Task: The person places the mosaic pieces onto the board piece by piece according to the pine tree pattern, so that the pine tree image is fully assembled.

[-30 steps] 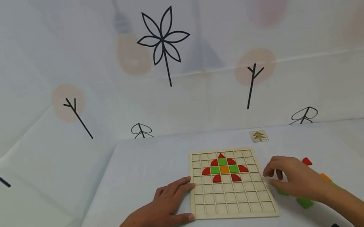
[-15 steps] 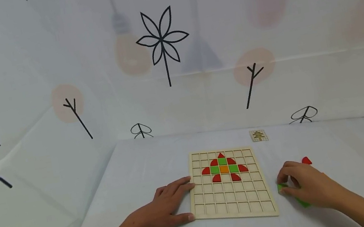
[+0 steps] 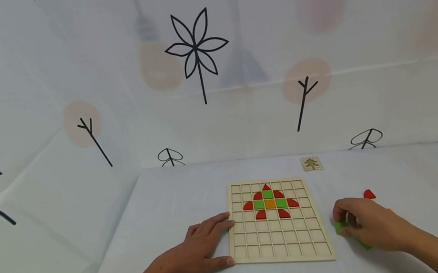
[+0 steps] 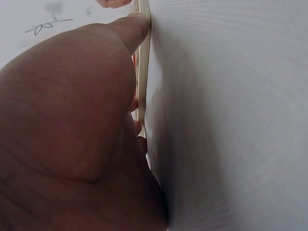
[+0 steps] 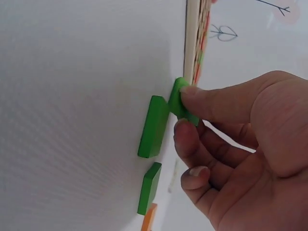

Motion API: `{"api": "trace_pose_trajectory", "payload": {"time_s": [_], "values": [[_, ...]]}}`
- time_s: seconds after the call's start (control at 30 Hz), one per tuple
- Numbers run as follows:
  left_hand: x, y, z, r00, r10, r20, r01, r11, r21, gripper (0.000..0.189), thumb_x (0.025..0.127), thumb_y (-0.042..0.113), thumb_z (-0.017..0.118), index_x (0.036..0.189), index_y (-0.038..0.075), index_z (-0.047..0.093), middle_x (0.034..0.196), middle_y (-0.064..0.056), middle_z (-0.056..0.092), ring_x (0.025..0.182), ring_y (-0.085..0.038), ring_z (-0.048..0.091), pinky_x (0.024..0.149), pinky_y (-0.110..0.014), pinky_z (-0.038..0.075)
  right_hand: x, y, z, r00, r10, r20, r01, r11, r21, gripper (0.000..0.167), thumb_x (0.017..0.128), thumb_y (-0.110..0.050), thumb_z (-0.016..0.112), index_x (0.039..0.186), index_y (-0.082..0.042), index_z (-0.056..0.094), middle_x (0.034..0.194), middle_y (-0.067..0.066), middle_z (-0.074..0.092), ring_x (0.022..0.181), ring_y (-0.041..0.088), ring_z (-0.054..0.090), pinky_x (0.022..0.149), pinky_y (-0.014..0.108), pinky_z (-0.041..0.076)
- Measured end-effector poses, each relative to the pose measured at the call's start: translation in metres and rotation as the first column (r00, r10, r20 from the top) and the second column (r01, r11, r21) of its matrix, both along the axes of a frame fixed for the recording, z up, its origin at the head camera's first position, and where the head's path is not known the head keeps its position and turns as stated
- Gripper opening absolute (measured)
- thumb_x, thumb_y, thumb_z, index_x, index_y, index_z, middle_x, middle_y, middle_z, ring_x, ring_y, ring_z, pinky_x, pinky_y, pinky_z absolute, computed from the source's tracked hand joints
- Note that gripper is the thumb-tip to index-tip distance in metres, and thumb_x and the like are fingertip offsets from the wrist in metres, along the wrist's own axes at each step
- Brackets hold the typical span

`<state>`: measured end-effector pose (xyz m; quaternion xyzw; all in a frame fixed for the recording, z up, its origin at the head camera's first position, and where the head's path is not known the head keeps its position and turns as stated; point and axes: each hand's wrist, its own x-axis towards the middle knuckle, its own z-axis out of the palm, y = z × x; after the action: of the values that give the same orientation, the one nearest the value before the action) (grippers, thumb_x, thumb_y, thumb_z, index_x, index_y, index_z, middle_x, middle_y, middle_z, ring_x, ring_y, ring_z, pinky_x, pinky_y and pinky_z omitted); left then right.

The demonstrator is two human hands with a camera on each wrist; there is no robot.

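A pale wooden grid board [image 3: 278, 246] lies on the white table, bearing a pattern of red quarter-round tiles [image 3: 248, 206], green squares [image 3: 258, 204], an orange square [image 3: 270, 204] and a red triangle [image 3: 266, 187] on top. My left hand [image 3: 199, 251] rests on the table at its left side, fingertips and thumb touching the edge. Right of the board, my right hand [image 3: 370, 222] pinches a green tile [image 5: 176, 98] between thumb and fingers, low over the table. Two more green tiles [image 5: 154, 127] lie beside it in the right wrist view, partly hidden by the hand in the head view.
An orange tile [image 5: 149, 219] lies past the green ones. Beyond the right hand is a loose red tile [image 3: 369, 194]. A small card with a tree picture [image 3: 311, 163] lies behind the board. White printed cloth [image 3: 216, 122] hangs at the back and sides.
My right hand has moved right and toward me, from beside the board's right edge to the green tiles, and now pinches one. The left hand and board stay put.
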<state>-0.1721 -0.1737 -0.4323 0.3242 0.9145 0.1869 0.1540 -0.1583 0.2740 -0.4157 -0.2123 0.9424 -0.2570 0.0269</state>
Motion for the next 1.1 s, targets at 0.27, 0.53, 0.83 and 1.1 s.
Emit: {"api": "trace_pose_trajectory", "payload": {"time_s": [0.27, 0.53, 0.83, 1.1], "values": [[0.001, 0.000, 0.001, 1.000, -0.001, -0.005, 0.000, 1.000, -0.006, 0.082, 0.100, 0.071, 0.055, 0.168, 0.037, 0.021, 0.176, 0.011, 0.011, 0.161, -0.017, 0.017, 0.120, -0.057, 0.024, 0.000, -0.002, 0.006, 0.999, 0.051, 0.004, -0.051, 0.998, -0.043, 0.029, 0.089, -0.003, 0.082, 0.091, -0.024, 0.064, 0.086, -0.012, 0.063, 0.078, 0.000, 0.056, 0.069, 0.025, 0.048], [0.001, 0.001, 0.003, 1.000, -0.005, -0.007, 0.005, 1.000, 0.008, 0.082, 0.101, 0.069, 0.057, 0.167, 0.035, 0.023, 0.176, 0.008, 0.012, 0.161, -0.018, 0.018, 0.119, -0.058, 0.024, -0.009, -0.023, 0.014, 0.999, 0.045, -0.010, -0.046, 0.996, -0.081, 0.024, 0.090, -0.007, 0.082, 0.092, -0.025, 0.065, 0.084, -0.015, 0.062, 0.077, 0.002, 0.056, 0.067, 0.025, 0.047], [0.001, 0.000, 0.004, 1.000, -0.003, -0.006, 0.003, 1.000, 0.000, 0.082, 0.101, 0.069, 0.056, 0.167, 0.035, 0.022, 0.176, 0.008, 0.012, 0.161, -0.018, 0.017, 0.119, -0.058, 0.024, -0.021, -0.046, 0.022, 0.999, 0.047, 0.022, -0.045, 0.994, -0.096, 0.021, 0.091, -0.003, 0.078, 0.094, -0.021, 0.066, 0.086, -0.012, 0.063, 0.078, 0.006, 0.058, 0.067, 0.024, 0.048], [0.002, 0.001, 0.005, 1.000, -0.002, 0.001, 0.002, 1.000, 0.013, 0.082, 0.101, 0.069, 0.056, 0.167, 0.035, 0.023, 0.176, 0.007, 0.012, 0.161, -0.019, 0.018, 0.119, -0.058, 0.024, -0.031, -0.066, 0.022, 0.997, 0.065, 0.030, -0.061, 0.989, -0.135, 0.019, 0.090, -0.005, 0.082, 0.094, -0.018, 0.069, 0.088, -0.009, 0.065, 0.078, 0.010, 0.058, 0.067, 0.025, 0.050]]}}
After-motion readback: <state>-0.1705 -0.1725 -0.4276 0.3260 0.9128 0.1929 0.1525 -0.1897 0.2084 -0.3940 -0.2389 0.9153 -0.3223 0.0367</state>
